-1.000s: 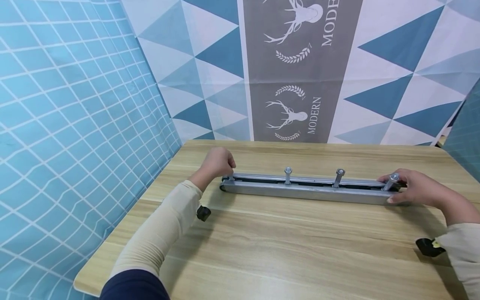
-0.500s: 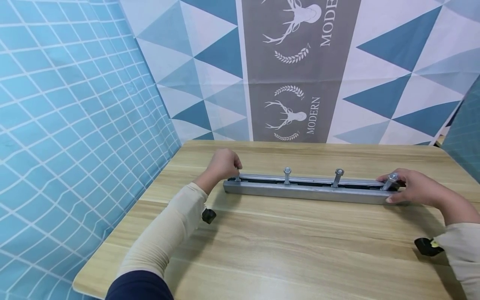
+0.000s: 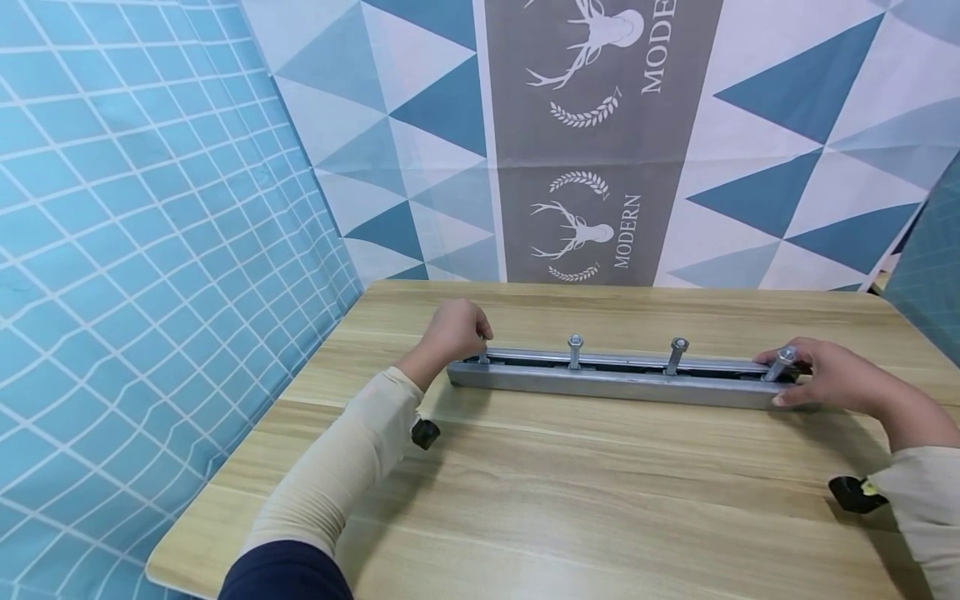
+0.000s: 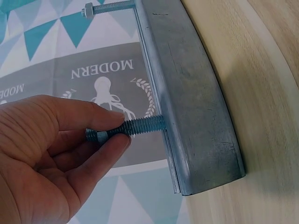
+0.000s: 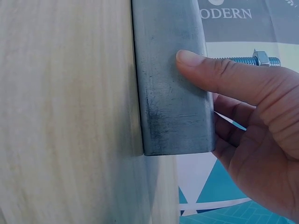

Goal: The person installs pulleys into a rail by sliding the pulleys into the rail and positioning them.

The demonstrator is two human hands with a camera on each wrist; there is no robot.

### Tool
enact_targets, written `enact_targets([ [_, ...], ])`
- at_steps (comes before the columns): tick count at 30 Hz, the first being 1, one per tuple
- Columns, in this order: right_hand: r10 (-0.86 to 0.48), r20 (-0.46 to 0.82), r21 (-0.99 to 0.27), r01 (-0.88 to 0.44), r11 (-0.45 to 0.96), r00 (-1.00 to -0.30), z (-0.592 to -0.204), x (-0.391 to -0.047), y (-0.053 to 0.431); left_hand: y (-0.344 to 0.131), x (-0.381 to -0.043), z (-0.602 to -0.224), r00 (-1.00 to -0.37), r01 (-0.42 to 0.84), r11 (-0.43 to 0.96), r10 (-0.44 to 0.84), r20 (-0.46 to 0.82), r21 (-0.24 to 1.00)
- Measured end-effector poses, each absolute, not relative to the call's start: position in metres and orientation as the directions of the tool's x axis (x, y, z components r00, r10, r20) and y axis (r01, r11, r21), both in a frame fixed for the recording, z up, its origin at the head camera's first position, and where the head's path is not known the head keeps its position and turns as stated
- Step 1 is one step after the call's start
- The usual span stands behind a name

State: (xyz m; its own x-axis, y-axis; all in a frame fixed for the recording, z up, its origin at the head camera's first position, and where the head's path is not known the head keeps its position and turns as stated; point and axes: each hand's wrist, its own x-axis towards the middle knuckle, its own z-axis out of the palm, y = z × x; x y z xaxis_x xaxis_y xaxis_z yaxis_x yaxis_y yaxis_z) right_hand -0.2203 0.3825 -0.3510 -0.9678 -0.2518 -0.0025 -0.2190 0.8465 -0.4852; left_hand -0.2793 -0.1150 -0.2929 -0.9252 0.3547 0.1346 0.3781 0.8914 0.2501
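Observation:
A grey slotted metal channel (image 3: 600, 384) lies across the wooden table, with several threaded bolts standing up out of its slot. My left hand (image 3: 456, 327) is at the channel's left end. In the left wrist view its thumb and fingers pinch the leftmost bolt (image 4: 145, 125) around the upper thread, by the nut (image 4: 102, 136). At the other end my right hand (image 3: 843, 377) grips the channel across its width, the thumb (image 5: 191, 59) on the near side wall. The rightmost bolt (image 3: 782, 363) rises beside that hand. Two middle bolts stand untouched, one of them a nutted bolt (image 3: 575, 352).
The wooden table (image 3: 570, 500) extends in front of the channel. Behind it hangs a patterned cloth (image 3: 420, 133) with triangles and deer heads. Blue grid-patterned sheeting (image 3: 150, 250) borders the left side.
The left hand has moved right along the slot, and the pinched bolt has slid with it toward the middle. The channel's left end has shifted slightly. My right hand keeps its grip.

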Motion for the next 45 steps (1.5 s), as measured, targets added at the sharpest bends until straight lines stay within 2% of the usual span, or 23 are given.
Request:
enact_targets([
  [15,-0.263,0.012,-0.469,-0.238,0.850,-0.965,-0.353,-0.220,0.384,-0.122,-0.280,-0.296,-0.928,0.371,0.874,0.346,0.136,0.312],
  [23,-0.284,0.033,-0.436,-0.270,0.859,-0.958,-0.356,-0.220,0.385,-0.128,-0.276,-0.299,-0.909,0.418,0.841,0.386,0.159,0.343],
  [31,-0.275,0.034,-0.430,-0.262,0.864,-0.961,-0.357,-0.221,0.383,-0.148,-0.283,-0.315,-0.884,0.466,0.866,0.461,0.072,0.180],
  [38,-0.273,0.038,-0.430,-0.262,0.864,-0.961,-0.357,-0.221,0.383,-0.156,-0.289,-0.320,-0.829,0.554,0.820,0.559,0.003,0.142],
  [45,-0.278,0.046,-0.426,-0.270,0.863,-0.960,-0.357,-0.222,0.383,-0.155,-0.293,-0.321,-0.837,0.543,0.831,0.547,0.001,0.118],
])
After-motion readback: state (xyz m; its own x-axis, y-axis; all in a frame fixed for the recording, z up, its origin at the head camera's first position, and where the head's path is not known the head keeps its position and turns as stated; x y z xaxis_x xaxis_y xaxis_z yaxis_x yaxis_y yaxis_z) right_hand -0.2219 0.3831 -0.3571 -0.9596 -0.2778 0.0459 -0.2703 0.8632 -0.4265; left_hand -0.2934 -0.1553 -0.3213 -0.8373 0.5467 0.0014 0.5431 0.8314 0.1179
